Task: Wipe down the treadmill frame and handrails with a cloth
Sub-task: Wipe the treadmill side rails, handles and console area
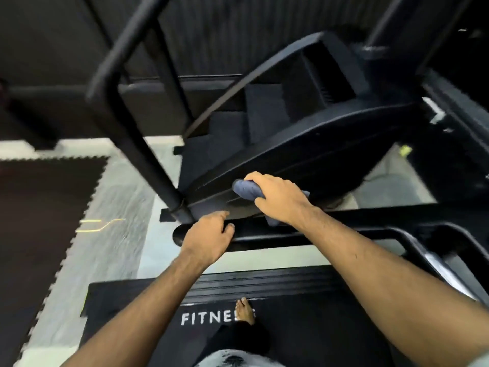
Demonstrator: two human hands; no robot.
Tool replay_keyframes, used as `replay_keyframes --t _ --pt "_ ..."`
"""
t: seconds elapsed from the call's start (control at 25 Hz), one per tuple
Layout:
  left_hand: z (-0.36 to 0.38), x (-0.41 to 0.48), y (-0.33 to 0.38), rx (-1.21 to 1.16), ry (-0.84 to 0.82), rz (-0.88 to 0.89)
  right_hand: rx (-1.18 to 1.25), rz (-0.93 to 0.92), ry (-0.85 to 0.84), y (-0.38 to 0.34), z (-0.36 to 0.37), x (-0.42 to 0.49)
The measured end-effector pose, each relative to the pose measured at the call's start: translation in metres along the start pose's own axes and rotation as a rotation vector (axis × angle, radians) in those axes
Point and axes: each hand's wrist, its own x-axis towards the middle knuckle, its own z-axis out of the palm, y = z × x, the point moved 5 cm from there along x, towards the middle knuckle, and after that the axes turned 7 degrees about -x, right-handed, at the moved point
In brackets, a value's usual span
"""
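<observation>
My right hand [277,198] grips a blue-grey cloth [244,189] and presses it against the lower side panel of a black machine frame [304,144]. The cloth bunches out past my fingers on the left, and a corner hangs below my wrist. My left hand [209,234] curls round a black horizontal bar [304,229] at the bottom of the frame. A thick black handrail [127,112] rises from the frame's left corner and bends overhead. The picture is motion-blurred.
I stand on a black mat [304,313] printed FITNESS, one bare foot [244,309] showing. Pale floor [119,207] and a dark interlocking mat [45,207] lie to the left. More black equipment [449,247] crowds the right side.
</observation>
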Motion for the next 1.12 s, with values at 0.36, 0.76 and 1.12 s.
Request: replay_keyframes --t 0.36,0.76,1.12 --pt "-0.004 0.003 -0.03 0.04 0.143 -0.24 -0.046 -0.293 -0.321 -0.033 0.072 0.086" --pt "0.003 -0.008 -0.036 0.143 0.258 -0.464 0.285 -0.345 -0.496 -0.04 0.107 0.124" --pt "0.011 -0.022 -0.035 0.174 0.281 -0.512 0.27 -0.607 -0.797 -0.068 0.141 0.121"
